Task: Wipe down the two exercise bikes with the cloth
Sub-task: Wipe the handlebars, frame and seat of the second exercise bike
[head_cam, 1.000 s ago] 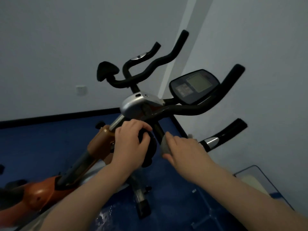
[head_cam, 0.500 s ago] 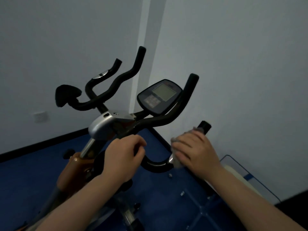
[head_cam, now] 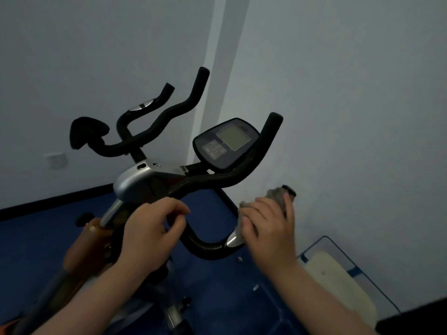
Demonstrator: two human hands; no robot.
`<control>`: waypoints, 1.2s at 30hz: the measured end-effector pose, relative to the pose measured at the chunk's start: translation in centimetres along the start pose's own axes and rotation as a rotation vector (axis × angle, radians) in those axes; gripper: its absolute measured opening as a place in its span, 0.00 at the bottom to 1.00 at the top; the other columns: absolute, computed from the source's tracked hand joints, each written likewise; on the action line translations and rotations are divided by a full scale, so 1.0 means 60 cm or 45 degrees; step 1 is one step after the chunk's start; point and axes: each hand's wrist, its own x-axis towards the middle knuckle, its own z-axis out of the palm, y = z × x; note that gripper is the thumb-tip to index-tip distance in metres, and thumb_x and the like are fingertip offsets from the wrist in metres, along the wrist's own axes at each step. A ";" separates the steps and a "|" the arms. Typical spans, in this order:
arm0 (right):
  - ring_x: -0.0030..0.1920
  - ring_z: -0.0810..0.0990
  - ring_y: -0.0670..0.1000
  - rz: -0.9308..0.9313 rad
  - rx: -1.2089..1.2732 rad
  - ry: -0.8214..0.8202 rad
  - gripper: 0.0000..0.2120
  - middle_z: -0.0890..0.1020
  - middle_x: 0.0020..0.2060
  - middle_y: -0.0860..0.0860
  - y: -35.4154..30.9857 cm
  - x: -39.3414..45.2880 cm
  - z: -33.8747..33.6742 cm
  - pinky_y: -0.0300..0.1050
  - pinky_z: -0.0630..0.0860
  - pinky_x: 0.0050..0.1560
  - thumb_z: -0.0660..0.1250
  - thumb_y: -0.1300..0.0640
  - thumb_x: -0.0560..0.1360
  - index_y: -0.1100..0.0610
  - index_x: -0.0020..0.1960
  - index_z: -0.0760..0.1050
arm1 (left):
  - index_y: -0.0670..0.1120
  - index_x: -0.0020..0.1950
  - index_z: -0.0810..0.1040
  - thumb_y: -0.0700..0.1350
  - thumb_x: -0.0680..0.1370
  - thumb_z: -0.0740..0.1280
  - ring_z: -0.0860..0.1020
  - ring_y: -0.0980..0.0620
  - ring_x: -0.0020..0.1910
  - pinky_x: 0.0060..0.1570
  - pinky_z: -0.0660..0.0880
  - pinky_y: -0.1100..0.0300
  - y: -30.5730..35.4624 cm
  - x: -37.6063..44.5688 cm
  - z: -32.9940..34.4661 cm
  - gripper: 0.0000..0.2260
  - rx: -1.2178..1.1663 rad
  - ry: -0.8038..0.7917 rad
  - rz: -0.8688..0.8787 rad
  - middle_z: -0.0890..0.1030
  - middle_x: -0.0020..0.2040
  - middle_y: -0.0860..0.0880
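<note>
An exercise bike (head_cam: 145, 182) with black handlebars, a silver stem cover and an orange frame stands in front of me. Its console (head_cam: 226, 143) faces me above the bars. My left hand (head_cam: 152, 235) grips the handlebar near the stem. My right hand (head_cam: 268, 228) holds a grey cloth (head_cam: 275, 195) wrapped round the lower right handlebar grip, whose black end (head_cam: 290, 189) pokes out past the cloth. A silver sensor plate (head_cam: 233, 240) shows just left of that hand. Only one bike is in view.
White walls meet in a corner behind the bike, with a socket (head_cam: 56, 159) low on the left wall. The floor (head_cam: 36, 240) is blue. A pale board in a dark-edged frame (head_cam: 338, 279) lies on the floor at the lower right.
My right hand has slid the cloth from near the stem outward along the lower right grip toward its end. My left hand stays on the bar. The view has shifted.
</note>
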 end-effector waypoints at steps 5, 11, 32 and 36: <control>0.48 0.78 0.50 -0.293 0.078 -0.180 0.12 0.81 0.43 0.46 -0.023 -0.009 0.003 0.58 0.62 0.71 0.61 0.49 0.78 0.52 0.46 0.81 | 0.52 0.45 0.79 0.50 0.74 0.60 0.76 0.58 0.40 0.40 0.75 0.53 0.004 -0.001 0.000 0.09 0.010 0.063 0.006 0.79 0.42 0.60; 0.56 0.78 0.52 -0.150 0.029 -0.242 0.18 0.82 0.51 0.48 0.005 -0.001 -0.020 0.60 0.56 0.73 0.57 0.46 0.78 0.53 0.55 0.81 | 0.48 0.49 0.79 0.43 0.76 0.66 0.74 0.51 0.47 0.47 0.73 0.50 -0.029 -0.016 -0.007 0.03 0.346 0.324 -0.268 0.77 0.47 0.52; 0.43 0.78 0.49 -0.351 0.314 -1.200 0.17 0.79 0.39 0.47 -0.045 0.147 -0.031 0.46 0.72 0.41 0.60 0.37 0.77 0.50 0.44 0.75 | 0.49 0.42 0.72 0.53 0.80 0.59 0.73 0.54 0.38 0.35 0.67 0.59 -0.023 -0.032 -0.017 0.11 0.160 0.349 -0.977 0.72 0.43 0.51; 0.40 0.78 0.43 -0.366 0.553 -0.995 0.16 0.81 0.39 0.44 -0.059 0.223 -0.051 0.47 0.78 0.43 0.57 0.37 0.76 0.46 0.46 0.77 | 0.50 0.41 0.71 0.48 0.80 0.58 0.72 0.57 0.38 0.34 0.64 0.62 -0.027 -0.027 -0.017 0.09 0.165 0.340 -0.874 0.71 0.43 0.52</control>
